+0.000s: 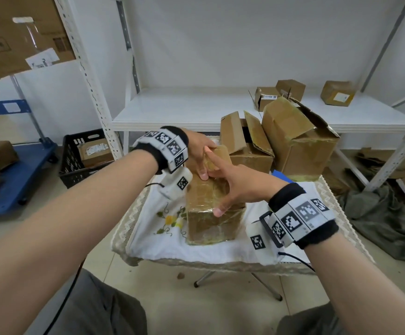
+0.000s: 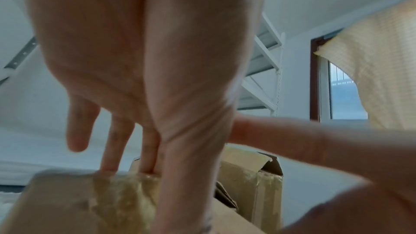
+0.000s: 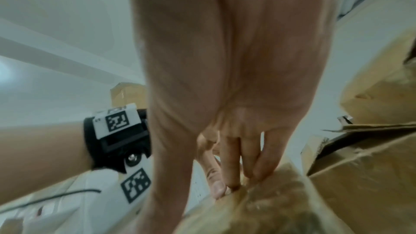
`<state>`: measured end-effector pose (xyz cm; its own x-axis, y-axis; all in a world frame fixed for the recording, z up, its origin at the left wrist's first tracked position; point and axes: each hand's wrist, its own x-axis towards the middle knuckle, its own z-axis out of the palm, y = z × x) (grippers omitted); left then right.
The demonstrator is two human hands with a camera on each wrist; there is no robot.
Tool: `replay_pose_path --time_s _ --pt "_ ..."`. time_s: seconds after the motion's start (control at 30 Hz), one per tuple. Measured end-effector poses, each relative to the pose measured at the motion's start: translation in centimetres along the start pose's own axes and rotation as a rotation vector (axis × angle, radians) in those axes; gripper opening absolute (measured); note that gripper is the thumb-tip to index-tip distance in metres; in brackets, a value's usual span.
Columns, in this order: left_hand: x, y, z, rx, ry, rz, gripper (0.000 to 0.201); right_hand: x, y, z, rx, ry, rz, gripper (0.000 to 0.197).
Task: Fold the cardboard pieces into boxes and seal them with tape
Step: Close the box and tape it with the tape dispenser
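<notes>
A brown cardboard box (image 1: 211, 226) wrapped in clear tape stands on the small table's white embroidered cloth (image 1: 158, 240). My left hand (image 1: 200, 160) is at the box's far top end; in the left wrist view its fingers (image 2: 112, 149) reach straight down onto the box (image 2: 67, 205). My right hand (image 1: 225, 182) lies across the box top with its index finger stretched toward the far end and its thumb at the near top edge. In the right wrist view its straight fingers (image 3: 231, 163) press on the taped top (image 3: 270, 211). No tape roll is in view.
Two opened cardboard boxes (image 1: 247, 146) (image 1: 300, 141) stand right behind the taped box. A white shelf (image 1: 184, 110) behind holds small boxes (image 1: 339, 93). A black crate (image 1: 76, 160) and a blue cart (image 1: 20, 175) are on the floor at left; flattened cardboard lies at right.
</notes>
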<state>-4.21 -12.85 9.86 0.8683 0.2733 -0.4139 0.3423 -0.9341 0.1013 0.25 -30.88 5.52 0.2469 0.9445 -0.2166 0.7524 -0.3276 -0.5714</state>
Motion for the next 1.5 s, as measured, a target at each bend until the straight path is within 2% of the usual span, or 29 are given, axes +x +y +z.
replay_pose_path --time_s 0.13,0.23,0.33,0.43,0.5,0.57,0.67,0.73,0.8,0.87,1.0,1.2,1.27,1.33,1.4,1.43,1.5 --pt "1.8 0.1 -0.9 -0.056 0.012 -0.008 0.095 0.1 1.5 -1.3 0.168 0.217 -0.029 0.123" --pt "2.6 -0.1 -0.4 -0.062 0.024 -0.028 0.079 1.1 2.5 -0.2 0.088 0.245 -0.031 0.125" --pt "2.2 -1.1 0.7 -0.119 0.067 -0.061 0.097 1.8 3.0 0.6 0.101 0.272 -0.016 0.125" --pt "1.5 -3.1 2.1 -0.266 0.155 -0.112 0.123 1.4 3.2 0.3 0.277 0.257 0.069 0.131" --pt "0.2 -4.0 3.4 -0.38 0.238 -0.155 0.129 1.1 3.6 0.6 0.46 0.24 0.117 0.139" --pt "-1.2 -5.1 5.4 -0.605 0.268 -0.181 0.128 0.8 4.1 1.3 0.633 0.198 0.189 0.14" --pt "-3.2 -5.9 8.6 -0.997 0.162 -0.238 0.119 0.4 5.0 2.8 0.893 0.094 0.31 0.128" --pt "-4.0 -5.9 10.5 -1.237 0.032 -0.26 0.115 0.3 5.4 3.8 1.023 0.037 0.339 0.105" --pt "-4.2 -5.5 12.0 -1.374 -0.074 -0.266 0.121 0.2 5.3 4.4 1.139 0.027 0.359 0.086" --pt "-4.1 -4.9 12.6 -1.394 -0.127 -0.239 0.118 0.0 4.7 4.4 1.216 0.085 0.365 0.073" --pt "-4.6 -3.7 11.3 -1.342 -0.139 -0.144 0.092 -0.7 3.8 3.5 1.265 0.2 0.308 0.061" --pt "-5.9 -3.7 8.2 -1.233 -0.041 -0.001 0.075 -1.4 3.2 2.3 1.249 0.258 0.204 0.059" --pt "-6.2 -4.1 7.4 -1.241 -0.005 0.042 0.077 -1.6 2.7 1.7 1.216 0.273 0.158 0.064" --pt "-6.3 -4.6 7.2 -1.283 0.031 0.106 0.081 -1.4 2.5 1.3 1.133 0.269 0.095 0.078" --pt "-6.3 -5.0 7.3 -1.337 0.08 0.183 0.093 -1.3 2.2 0.9 1.106 0.273 0.024 0.087" --pt "-6.3 -4.9 7.4 -1.344 0.093 0.218 0.099 -1.2 2.1 0.9 1.132 0.273 -0.001 0.089" --pt "-6.3 -4.7 7.9 -1.303 0.105 0.264 0.105 -1.0 2.0 1.5 1.171 0.27 -0.029 0.079"
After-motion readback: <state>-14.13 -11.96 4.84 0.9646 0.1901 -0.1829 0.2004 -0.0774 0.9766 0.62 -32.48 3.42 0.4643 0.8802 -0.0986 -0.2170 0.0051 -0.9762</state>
